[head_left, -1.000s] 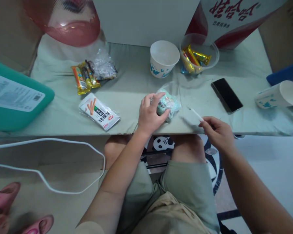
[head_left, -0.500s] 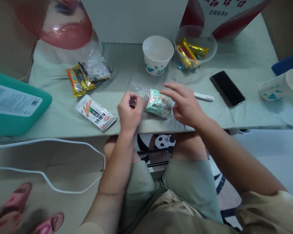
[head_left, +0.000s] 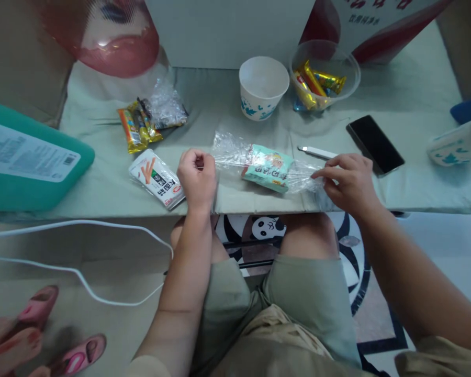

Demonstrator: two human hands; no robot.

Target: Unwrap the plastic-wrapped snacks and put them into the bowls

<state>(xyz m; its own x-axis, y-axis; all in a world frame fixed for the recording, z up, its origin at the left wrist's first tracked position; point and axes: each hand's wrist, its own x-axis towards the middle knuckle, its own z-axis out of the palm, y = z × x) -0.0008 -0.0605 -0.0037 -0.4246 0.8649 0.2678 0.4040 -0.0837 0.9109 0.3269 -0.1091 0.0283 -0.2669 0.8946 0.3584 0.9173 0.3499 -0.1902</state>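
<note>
A mint-green snack packet (head_left: 270,166) lies near the table's front edge, with clear plastic wrap (head_left: 231,153) stretched out on both sides of it. My left hand (head_left: 198,178) is closed on the wrap's left end. At the other end, my right hand (head_left: 349,180) pinches the wrap between thumb and fingers. A white-handled utility knife or similar slim tool (head_left: 317,152) lies just behind my right hand. Beside my left hand rests a white snack packet (head_left: 157,178) with orange sticks printed on it.
Behind are a paper cup (head_left: 262,89) and a clear bowl (head_left: 351,78) with gold-wrapped snacks. A phone (head_left: 374,144) and another paper cup (head_left: 457,141) are at right. Wrapped snacks (head_left: 139,125) and a green jug (head_left: 31,157) are at left. Someone's pink slippers (head_left: 80,356) show below.
My right hand has moved right, from above the packet to the wrap's right end, and pinches it. The wrap is now drawn out to both sides. The view has shifted slightly.
</note>
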